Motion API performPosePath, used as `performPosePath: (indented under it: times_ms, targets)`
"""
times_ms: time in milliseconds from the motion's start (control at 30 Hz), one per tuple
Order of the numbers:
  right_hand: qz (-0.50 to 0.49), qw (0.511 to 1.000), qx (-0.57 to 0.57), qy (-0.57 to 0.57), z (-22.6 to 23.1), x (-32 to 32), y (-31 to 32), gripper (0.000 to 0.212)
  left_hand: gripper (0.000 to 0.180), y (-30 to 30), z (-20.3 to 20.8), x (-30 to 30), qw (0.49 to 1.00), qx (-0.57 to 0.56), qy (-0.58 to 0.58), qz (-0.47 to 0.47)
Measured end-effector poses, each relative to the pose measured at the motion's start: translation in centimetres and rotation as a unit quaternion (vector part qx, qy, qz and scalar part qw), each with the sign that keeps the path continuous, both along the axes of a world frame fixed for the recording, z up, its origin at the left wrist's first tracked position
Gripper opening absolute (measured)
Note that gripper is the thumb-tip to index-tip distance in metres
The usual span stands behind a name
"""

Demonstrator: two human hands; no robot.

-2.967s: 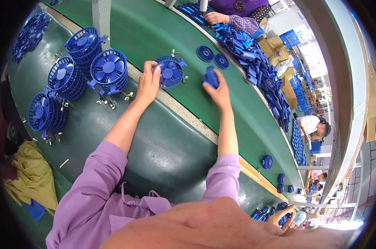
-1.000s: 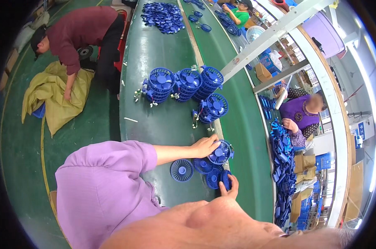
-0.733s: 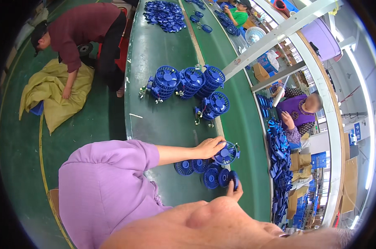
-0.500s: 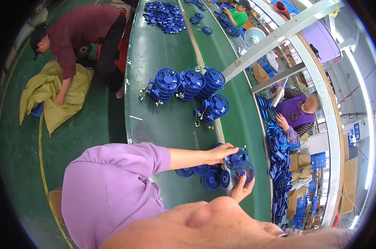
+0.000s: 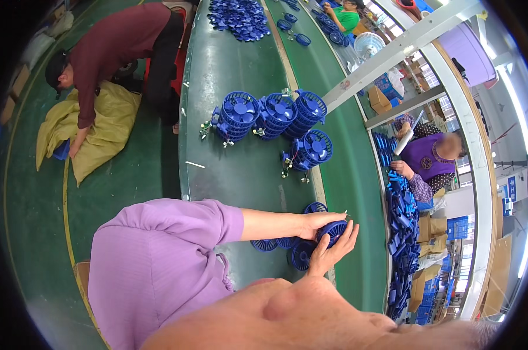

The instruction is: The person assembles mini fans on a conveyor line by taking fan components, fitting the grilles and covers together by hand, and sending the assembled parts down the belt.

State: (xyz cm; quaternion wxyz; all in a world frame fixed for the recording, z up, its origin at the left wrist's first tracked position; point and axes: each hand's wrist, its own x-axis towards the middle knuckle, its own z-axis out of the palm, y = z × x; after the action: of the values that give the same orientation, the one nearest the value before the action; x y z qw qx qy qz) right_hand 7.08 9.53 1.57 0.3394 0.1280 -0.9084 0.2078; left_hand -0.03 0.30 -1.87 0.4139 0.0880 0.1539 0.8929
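Observation:
A small blue fan [image 5: 333,232] is between my two hands, its round grille cover now lying over the blades. My left hand [image 5: 317,223], at the end of a purple sleeve, grips the fan body from the left side. With fingers wrapped round the rim, my right hand [image 5: 335,252] presses on the grille cover from below; its palm side is hidden. Just beneath and beside the hands lie several loose blue grille covers [image 5: 302,255], partly covered by my arm. One more round blue piece [image 5: 315,207] sits just beyond my left hand.
Stacked blue fans [image 5: 239,114] with small wired boards stand farther up the green workbench [image 5: 217,178]. A heap of blue parts [image 5: 239,18] lies at its far end. Blue pieces fill the right-hand bench [image 5: 401,221], where a co-worker sits. At left a person bends over a yellow sack [image 5: 109,125].
The grille cover in my right hand has come together with the fan in my left. My right hand has moved up and closed over it. The view has shifted slightly.

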Motion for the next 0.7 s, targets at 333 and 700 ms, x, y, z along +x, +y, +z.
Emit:
performPosePath:
  times_ms: [333, 700]
  targets:
    - [0.06, 0.947, -0.315, -0.035, -1.0, 0.5, -2.0, 0.099, 0.027, 0.3, 2.1, 3.7, 0.876, -0.144, 0.301, 0.347]
    - [0.094, 0.731, -0.651, -0.181, -2.5, -0.4, -1.5, 0.061, 0.041, -0.4, 1.7, 3.2, 0.577, -0.317, 0.53, 0.534]
